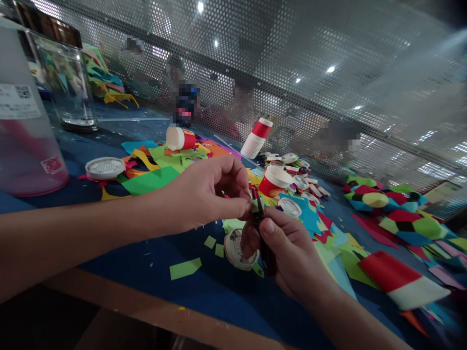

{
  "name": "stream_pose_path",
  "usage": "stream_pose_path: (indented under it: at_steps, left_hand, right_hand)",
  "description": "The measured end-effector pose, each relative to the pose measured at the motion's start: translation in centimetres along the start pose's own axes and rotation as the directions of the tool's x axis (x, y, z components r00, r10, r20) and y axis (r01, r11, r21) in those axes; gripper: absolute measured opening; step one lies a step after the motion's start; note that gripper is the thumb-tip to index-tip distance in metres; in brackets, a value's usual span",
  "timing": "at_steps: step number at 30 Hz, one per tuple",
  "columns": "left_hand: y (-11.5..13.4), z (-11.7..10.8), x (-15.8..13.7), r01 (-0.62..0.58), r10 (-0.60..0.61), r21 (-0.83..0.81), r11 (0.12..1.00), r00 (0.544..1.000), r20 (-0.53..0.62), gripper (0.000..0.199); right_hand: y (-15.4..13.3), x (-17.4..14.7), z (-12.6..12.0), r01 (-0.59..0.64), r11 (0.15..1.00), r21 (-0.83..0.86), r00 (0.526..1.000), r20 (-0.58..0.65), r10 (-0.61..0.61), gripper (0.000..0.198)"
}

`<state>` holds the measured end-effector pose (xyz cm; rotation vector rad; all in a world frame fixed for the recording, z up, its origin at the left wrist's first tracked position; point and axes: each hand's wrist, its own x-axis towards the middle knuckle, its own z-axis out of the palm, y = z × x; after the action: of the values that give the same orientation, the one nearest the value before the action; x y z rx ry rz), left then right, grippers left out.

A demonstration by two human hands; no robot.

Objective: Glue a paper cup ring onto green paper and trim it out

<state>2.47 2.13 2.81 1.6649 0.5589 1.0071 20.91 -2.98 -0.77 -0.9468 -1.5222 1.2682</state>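
Note:
In my right hand [288, 243] is a pair of dark scissors [260, 210], the blades pointing up and away from me. My left hand [215, 189] has its thumb and fingers closed in a pinch beside the blades, on a small light green paper piece [254, 206] mostly hidden by the fingertips. Below the hands lies a round white disc [235, 248] with a dark grid drawing, partly covered by my right fingers. To its left are small green squares [209, 241] and a larger green paper scrap [185, 268] on the blue tabletop [142, 267].
Beyond my hands stand a red-and-white paper cup [274, 181], a tilted cup stack [257, 138] and a cup on its side [180, 139]. A plastic jug [25, 121] and glass bottle [67, 82] are left. Coloured paper shapes [412, 223] crowd the right. Perforated metal [292, 63] rises behind.

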Motion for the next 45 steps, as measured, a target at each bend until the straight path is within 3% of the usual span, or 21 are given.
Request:
stream_pose_path:
  at_steps: [15,45]
  left_hand:
    - [-0.25,0.00,0.21,-0.015,0.014,-0.019,1.000,0.999,-0.032,0.019]
    - [-0.11,0.25,-0.20,0.032,-0.032,-0.011,0.999,0.997,-0.064,0.020]
  right_hand:
    - [0.15,-0.11,0.14,-0.042,0.990,0.132,0.999,0.005,0.041,0.032]
    - [0.52,-0.01,0.08,-0.025,0.993,0.111,1.000,0.014,0.024,0.030]
